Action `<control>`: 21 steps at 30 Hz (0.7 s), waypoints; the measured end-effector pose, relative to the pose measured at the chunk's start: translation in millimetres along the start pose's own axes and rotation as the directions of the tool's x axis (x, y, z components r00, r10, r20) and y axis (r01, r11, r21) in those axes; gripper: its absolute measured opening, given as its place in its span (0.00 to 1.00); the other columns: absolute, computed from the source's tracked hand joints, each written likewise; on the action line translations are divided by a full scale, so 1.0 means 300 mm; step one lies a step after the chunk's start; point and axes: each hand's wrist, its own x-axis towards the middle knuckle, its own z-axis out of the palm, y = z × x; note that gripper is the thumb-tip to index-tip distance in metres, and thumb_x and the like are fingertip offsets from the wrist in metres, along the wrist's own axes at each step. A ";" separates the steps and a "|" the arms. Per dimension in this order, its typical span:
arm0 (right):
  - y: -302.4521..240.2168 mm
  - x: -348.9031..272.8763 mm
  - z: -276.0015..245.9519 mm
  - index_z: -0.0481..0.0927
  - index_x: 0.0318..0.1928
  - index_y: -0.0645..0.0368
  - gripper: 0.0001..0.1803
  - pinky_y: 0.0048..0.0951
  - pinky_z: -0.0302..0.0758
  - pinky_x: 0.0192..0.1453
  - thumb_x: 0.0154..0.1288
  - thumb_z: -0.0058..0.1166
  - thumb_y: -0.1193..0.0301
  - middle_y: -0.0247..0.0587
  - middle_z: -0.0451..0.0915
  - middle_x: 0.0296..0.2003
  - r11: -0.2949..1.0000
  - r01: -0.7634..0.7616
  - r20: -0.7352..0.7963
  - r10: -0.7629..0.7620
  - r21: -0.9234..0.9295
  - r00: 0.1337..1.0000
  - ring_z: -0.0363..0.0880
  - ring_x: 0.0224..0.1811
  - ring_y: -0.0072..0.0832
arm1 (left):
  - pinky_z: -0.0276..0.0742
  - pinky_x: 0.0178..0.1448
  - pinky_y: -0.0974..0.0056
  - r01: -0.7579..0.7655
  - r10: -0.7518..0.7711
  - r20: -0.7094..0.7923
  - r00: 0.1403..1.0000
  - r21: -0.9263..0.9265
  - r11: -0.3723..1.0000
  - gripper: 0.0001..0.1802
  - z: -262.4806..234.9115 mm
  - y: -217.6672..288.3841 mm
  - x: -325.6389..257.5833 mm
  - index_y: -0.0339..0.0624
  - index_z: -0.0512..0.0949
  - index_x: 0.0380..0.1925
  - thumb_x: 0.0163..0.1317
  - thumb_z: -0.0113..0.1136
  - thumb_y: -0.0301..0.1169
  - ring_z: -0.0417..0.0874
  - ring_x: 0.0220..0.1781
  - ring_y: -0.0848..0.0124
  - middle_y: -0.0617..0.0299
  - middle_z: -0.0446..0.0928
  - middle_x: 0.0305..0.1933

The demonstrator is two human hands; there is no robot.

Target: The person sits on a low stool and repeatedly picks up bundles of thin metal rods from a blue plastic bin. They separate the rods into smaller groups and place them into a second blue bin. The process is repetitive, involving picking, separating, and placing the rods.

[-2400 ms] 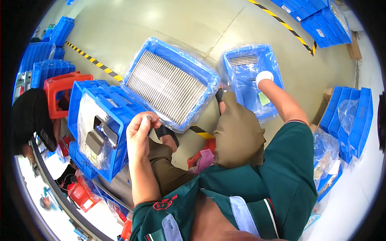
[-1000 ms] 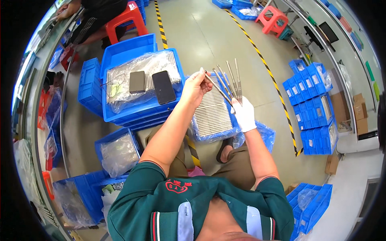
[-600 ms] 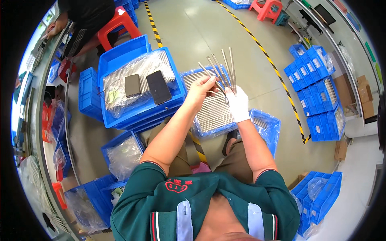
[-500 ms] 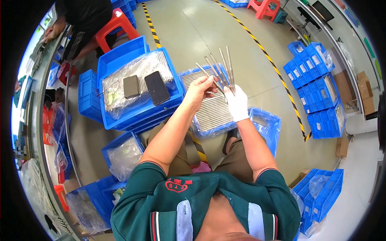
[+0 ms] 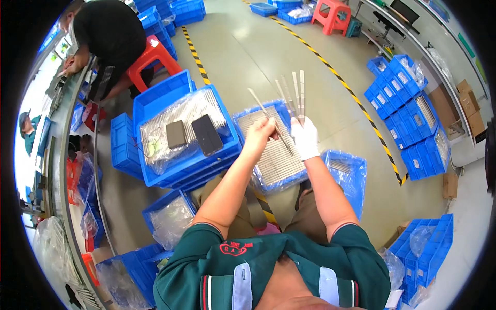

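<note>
My bare left hand (image 5: 261,135) is closed on a slim metal rod (image 5: 256,98), which slants up and to the left from the fingers; its lower end points down to the right. In its white glove, my right hand (image 5: 305,139) grips several similar metal rods (image 5: 302,90) that fan upward. Both hands are side by side above a blue crate (image 5: 285,185) lined with plastic film. Rows of metal rods (image 5: 274,163) lie in that crate. At its right stands another film-lined blue crate (image 5: 357,199) with some rods inside.
Left of my hands, stacked blue crates (image 5: 165,181) carry film-wrapped rods, a black phone (image 5: 206,135) and a small dark rectangular object (image 5: 176,134). More blue crates (image 5: 405,121) stand at the right. A person (image 5: 111,33) sits on a red stool (image 5: 155,57) by a long bench (image 5: 63,170).
The view has shifted, so the crates appear slightly lower and further right. My hands have moved a little further apart, and the left hand's rod now stands apart from the right hand's bunch.
</note>
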 end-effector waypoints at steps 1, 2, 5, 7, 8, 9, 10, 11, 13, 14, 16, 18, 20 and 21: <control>-0.005 0.016 0.000 0.78 0.34 0.61 0.09 0.22 0.67 0.28 0.63 0.55 0.66 0.29 0.75 0.23 0.964 -0.083 0.004 0.085 0.251 0.996 0.68 0.24 0.17 | 0.67 0.38 0.72 -0.024 0.021 0.054 0.998 0.051 0.998 0.15 0.003 0.000 -0.008 0.40 0.76 0.31 0.68 0.48 0.39 0.73 0.28 0.78 0.65 0.76 0.27; -0.011 0.027 -0.004 0.78 0.34 0.60 0.09 0.21 0.65 0.26 0.63 0.56 0.67 0.28 0.74 0.22 0.925 -0.141 0.049 0.132 0.353 0.990 0.67 0.23 0.16 | 0.67 0.38 0.71 0.012 -0.012 0.105 0.994 -0.001 1.000 0.15 0.018 -0.005 -0.024 0.40 0.76 0.30 0.68 0.48 0.38 0.72 0.29 0.77 0.66 0.76 0.27; -0.048 0.020 -0.046 0.79 0.32 0.58 0.06 0.19 0.59 0.21 0.60 0.60 0.69 0.25 0.72 0.20 0.769 -0.349 0.259 0.244 0.536 0.935 0.64 0.19 0.14 | 0.68 0.38 0.71 0.123 -0.113 0.304 0.946 -0.015 0.992 0.14 0.056 -0.025 -0.055 0.41 0.76 0.31 0.68 0.48 0.38 0.72 0.30 0.77 0.67 0.74 0.26; -0.029 0.018 -0.059 0.79 0.32 0.58 0.06 0.19 0.59 0.22 0.59 0.61 0.70 0.26 0.73 0.20 0.752 -0.402 0.336 0.252 0.522 0.908 0.65 0.20 0.14 | 0.67 0.36 0.71 0.193 -0.166 0.409 0.898 -0.025 0.981 0.14 0.067 -0.048 -0.058 0.42 0.75 0.30 0.68 0.48 0.38 0.70 0.28 0.78 0.68 0.73 0.25; -0.023 0.018 -0.059 0.79 0.31 0.58 0.06 0.19 0.59 0.22 0.58 0.61 0.71 0.26 0.73 0.21 0.744 -0.428 0.374 0.255 0.513 0.892 0.65 0.20 0.14 | 0.67 0.34 0.71 0.225 -0.176 0.381 0.908 -0.088 0.970 0.14 0.073 -0.066 -0.058 0.42 0.75 0.30 0.68 0.48 0.39 0.70 0.27 0.78 0.68 0.73 0.25; -0.059 0.004 -0.037 0.78 0.30 0.58 0.06 0.19 0.59 0.22 0.57 0.62 0.72 0.27 0.73 0.21 0.755 -0.373 0.250 0.280 0.540 0.927 0.66 0.20 0.14 | 0.66 0.33 0.71 0.257 -0.190 0.358 0.914 -0.151 0.954 0.14 0.087 -0.073 -0.062 0.42 0.75 0.29 0.68 0.48 0.39 0.69 0.26 0.78 0.68 0.72 0.25; -0.046 0.015 -0.034 0.78 0.30 0.57 0.06 0.19 0.60 0.22 0.56 0.63 0.72 0.27 0.73 0.20 0.754 -0.341 0.185 0.287 0.562 0.940 0.66 0.20 0.15 | 0.66 0.32 0.71 0.286 -0.204 0.335 0.920 -0.214 0.934 0.14 0.098 -0.079 -0.070 0.43 0.74 0.29 0.68 0.48 0.39 0.69 0.25 0.78 0.68 0.72 0.25; -0.022 0.034 -0.028 0.78 0.29 0.57 0.06 0.19 0.60 0.22 0.56 0.63 0.72 0.28 0.73 0.20 0.753 -0.307 0.120 0.294 0.582 0.948 0.66 0.20 0.15 | 0.65 0.30 0.71 0.190 -0.163 0.359 0.919 -0.042 0.981 0.15 0.106 -0.084 -0.082 0.43 0.74 0.29 0.68 0.47 0.40 0.69 0.24 0.78 0.68 0.72 0.24; -0.026 0.051 -0.044 0.77 0.27 0.56 0.07 0.20 0.60 0.21 0.56 0.63 0.72 0.28 0.72 0.19 0.730 -0.310 0.044 0.359 0.610 0.932 0.66 0.19 0.16 | 0.66 0.30 0.71 0.263 -0.204 0.349 0.915 -0.129 0.956 0.15 0.141 -0.068 -0.104 0.44 0.72 0.28 0.69 0.45 0.41 0.69 0.23 0.78 0.66 0.72 0.22; -0.027 0.049 -0.046 0.76 0.26 0.55 0.07 0.21 0.60 0.20 0.55 0.63 0.72 0.28 0.72 0.19 0.731 -0.315 0.050 0.360 0.605 0.932 0.66 0.18 0.16 | 0.66 0.29 0.71 0.278 -0.206 0.370 0.906 -0.152 0.949 0.16 0.143 -0.051 -0.101 0.44 0.72 0.27 0.69 0.44 0.41 0.69 0.23 0.77 0.65 0.72 0.22; -0.047 0.037 -0.057 0.75 0.25 0.55 0.08 0.22 0.59 0.17 0.55 0.63 0.72 0.28 0.71 0.18 0.736 -0.323 0.057 0.362 0.594 0.930 0.64 0.16 0.17 | 0.66 0.28 0.71 0.272 -0.196 0.437 0.878 -0.118 0.955 0.16 0.124 -0.058 -0.092 0.43 0.72 0.27 0.69 0.44 0.41 0.69 0.22 0.77 0.65 0.71 0.21; -0.020 0.067 -0.057 0.74 0.26 0.53 0.09 0.23 0.54 0.13 0.56 0.62 0.69 0.27 0.68 0.15 0.767 -0.233 -0.033 0.314 0.597 0.949 0.61 0.11 0.17 | 0.66 0.27 0.70 0.220 -0.175 0.508 0.843 -0.030 0.975 0.17 0.116 -0.075 -0.112 0.42 0.71 0.27 0.69 0.43 0.41 0.70 0.21 0.75 0.63 0.72 0.20; 0.011 0.137 -0.130 0.75 0.27 0.53 0.09 0.22 0.54 0.12 0.57 0.61 0.67 0.25 0.67 0.15 0.736 -0.185 -0.103 0.328 0.651 0.939 0.60 0.11 0.17 | 0.68 0.27 0.70 0.273 -0.255 0.569 0.782 0.055 0.960 0.18 0.130 -0.029 -0.163 0.41 0.71 0.27 0.69 0.43 0.41 0.72 0.21 0.75 0.63 0.72 0.20; 0.003 0.154 -0.157 0.74 0.27 0.53 0.09 0.22 0.54 0.12 0.58 0.61 0.67 0.25 0.66 0.15 0.738 -0.199 -0.107 0.345 0.645 0.932 0.60 0.11 0.17 | 0.69 0.27 0.69 0.262 -0.259 0.533 0.805 0.071 0.962 0.19 0.101 -0.016 -0.157 0.41 0.72 0.26 0.70 0.43 0.42 0.73 0.22 0.74 0.62 0.72 0.20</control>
